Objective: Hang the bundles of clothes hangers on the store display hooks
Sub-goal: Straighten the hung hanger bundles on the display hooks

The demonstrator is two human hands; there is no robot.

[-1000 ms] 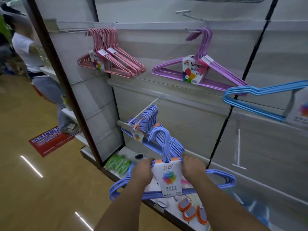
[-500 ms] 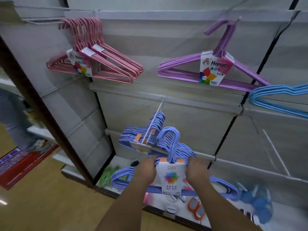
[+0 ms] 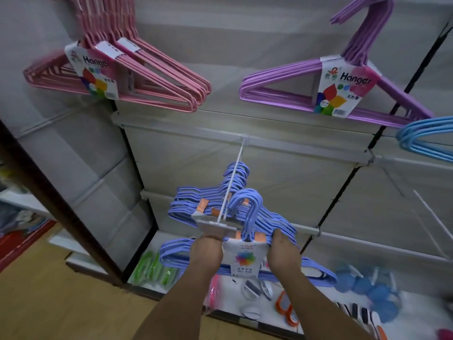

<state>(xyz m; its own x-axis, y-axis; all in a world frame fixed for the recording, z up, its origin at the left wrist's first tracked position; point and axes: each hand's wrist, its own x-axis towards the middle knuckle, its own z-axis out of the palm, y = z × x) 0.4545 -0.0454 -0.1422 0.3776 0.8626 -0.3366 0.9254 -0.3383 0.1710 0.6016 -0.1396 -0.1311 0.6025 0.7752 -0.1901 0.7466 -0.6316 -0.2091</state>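
Now the blue bundle [image 3: 247, 244] sits low at centre, its hooks raised just beside the tip of the white hook [image 3: 231, 190], where more blue hangers [image 3: 196, 204] hang. Left hand [image 3: 206, 253] and right hand [image 3: 283, 253] grip its shoulders, fingers curled round, either side of its label [image 3: 245, 258]. Pink hangers [image 3: 147, 69] and purple hangers [image 3: 294, 94] hang above.
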